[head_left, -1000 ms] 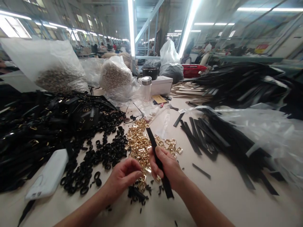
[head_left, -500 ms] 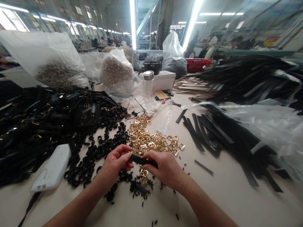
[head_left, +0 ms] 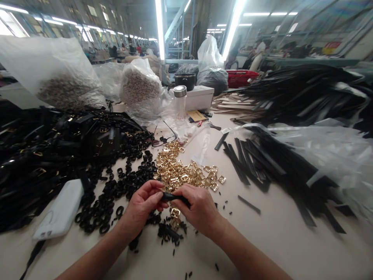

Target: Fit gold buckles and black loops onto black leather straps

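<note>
A short black strap (head_left: 171,196) is stretched between my two hands, above the table. My left hand (head_left: 145,200) pinches its left end between thumb and fingers. Its right part lies in my right hand (head_left: 198,204), whose fingers close around it and hide the end. Just beyond the hands is a heap of gold buckles (head_left: 180,169), and a few more gold buckles (head_left: 175,213) lie below the strap. Small black loops (head_left: 128,182) spread over the table to the left. Small black scraps (head_left: 169,231) are scattered beneath my hands.
Finished-looking black straps with buckles (head_left: 58,147) are piled at the left, near a white power bank (head_left: 60,210). Eyeglasses (head_left: 164,140) and a glass bottle (head_left: 180,103) stand behind the buckles. Cut black strips (head_left: 276,171) and plastic sheeting (head_left: 335,155) cover the right side.
The strap looks more bent or twisted between my hands than before, and my right hand has rolled slightly over it. The whole view has shifted a little.
</note>
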The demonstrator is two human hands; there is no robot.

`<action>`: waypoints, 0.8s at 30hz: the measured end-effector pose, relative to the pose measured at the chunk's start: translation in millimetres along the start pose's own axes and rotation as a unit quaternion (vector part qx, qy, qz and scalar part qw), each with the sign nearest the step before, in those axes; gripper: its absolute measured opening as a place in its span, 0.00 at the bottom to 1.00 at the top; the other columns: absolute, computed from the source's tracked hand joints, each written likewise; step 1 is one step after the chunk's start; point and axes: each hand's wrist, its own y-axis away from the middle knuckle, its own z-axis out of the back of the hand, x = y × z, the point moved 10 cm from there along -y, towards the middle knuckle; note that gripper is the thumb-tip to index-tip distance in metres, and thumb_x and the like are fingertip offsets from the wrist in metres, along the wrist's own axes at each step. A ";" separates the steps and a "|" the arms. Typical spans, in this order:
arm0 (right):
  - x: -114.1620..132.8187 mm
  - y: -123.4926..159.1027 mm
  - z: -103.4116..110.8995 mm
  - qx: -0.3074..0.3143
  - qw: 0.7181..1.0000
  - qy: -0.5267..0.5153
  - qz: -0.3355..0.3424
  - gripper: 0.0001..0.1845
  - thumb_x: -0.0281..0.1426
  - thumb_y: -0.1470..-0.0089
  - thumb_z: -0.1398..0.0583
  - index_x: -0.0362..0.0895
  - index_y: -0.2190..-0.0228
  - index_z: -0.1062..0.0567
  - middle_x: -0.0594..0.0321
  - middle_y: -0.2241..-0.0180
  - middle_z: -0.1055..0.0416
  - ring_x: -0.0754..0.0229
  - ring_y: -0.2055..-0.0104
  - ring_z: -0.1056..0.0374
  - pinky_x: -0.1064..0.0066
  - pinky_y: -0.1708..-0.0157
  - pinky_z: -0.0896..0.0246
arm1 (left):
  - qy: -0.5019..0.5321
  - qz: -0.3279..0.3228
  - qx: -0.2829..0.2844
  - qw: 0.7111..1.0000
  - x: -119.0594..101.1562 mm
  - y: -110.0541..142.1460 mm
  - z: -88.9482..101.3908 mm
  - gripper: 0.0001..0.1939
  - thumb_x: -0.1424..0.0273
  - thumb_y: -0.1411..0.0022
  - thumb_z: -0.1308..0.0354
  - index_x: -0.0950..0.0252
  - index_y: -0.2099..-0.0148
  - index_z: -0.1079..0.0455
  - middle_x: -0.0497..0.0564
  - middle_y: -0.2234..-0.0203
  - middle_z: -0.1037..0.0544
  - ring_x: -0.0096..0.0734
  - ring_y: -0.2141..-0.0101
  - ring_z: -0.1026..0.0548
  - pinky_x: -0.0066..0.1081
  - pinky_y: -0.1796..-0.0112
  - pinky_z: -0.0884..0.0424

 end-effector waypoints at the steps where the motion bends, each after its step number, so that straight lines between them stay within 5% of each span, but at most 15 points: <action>1: 0.5 0.2 0.3 -0.002 1.000 -0.003 0.004 0.06 0.33 0.43 0.39 0.45 0.69 0.25 0.64 0.72 0.26 0.63 0.70 0.31 0.73 0.69 0.40 | 0.002 0.001 0.003 1.000 0.1 0.2 -0.5 0.13 0.66 0.44 0.35 0.63 0.57 0.31 0.45 0.73 0.23 0.24 0.75 0.24 0.22 0.72 0.29; 8: -5.9 -2.4 9.8 -0.040 0.998 -0.049 -0.001 0.07 0.32 0.48 0.35 0.46 0.64 0.23 0.64 0.69 0.24 0.62 0.68 0.29 0.71 0.67 0.37 | 0.037 0.002 -0.032 0.999 -6.6 -1.1 4.5 0.16 0.66 0.47 0.33 0.64 0.57 0.29 0.45 0.75 0.23 0.22 0.77 0.25 0.20 0.74 0.30; 17: 9.0 -0.2 12.0 -0.038 0.997 0.035 0.062 0.11 0.34 0.40 0.41 0.43 0.73 0.26 0.66 0.76 0.28 0.66 0.75 0.35 0.74 0.74 0.45 | -0.040 0.008 -0.016 0.999 -5.5 -0.2 4.8 0.11 0.63 0.44 0.36 0.63 0.59 0.26 0.48 0.74 0.21 0.26 0.76 0.24 0.24 0.74 0.28; 20: 10.9 1.4 7.9 -0.028 0.995 0.059 0.075 0.14 0.35 0.38 0.43 0.43 0.75 0.27 0.66 0.77 0.30 0.67 0.77 0.37 0.74 0.75 0.48 | -0.189 -0.101 0.020 0.976 -28.3 3.6 -5.3 0.09 0.66 0.40 0.39 0.61 0.58 0.24 0.52 0.66 0.20 0.32 0.66 0.22 0.29 0.63 0.26; 24: 13.7 3.8 2.8 -0.028 0.991 0.093 0.092 0.16 0.36 0.38 0.44 0.42 0.75 0.29 0.65 0.77 0.30 0.66 0.76 0.37 0.74 0.75 0.50 | -0.353 -0.269 0.060 0.894 -54.7 16.0 -27.6 0.07 0.72 0.40 0.39 0.59 0.59 0.22 0.52 0.60 0.22 0.34 0.57 0.24 0.32 0.53 0.30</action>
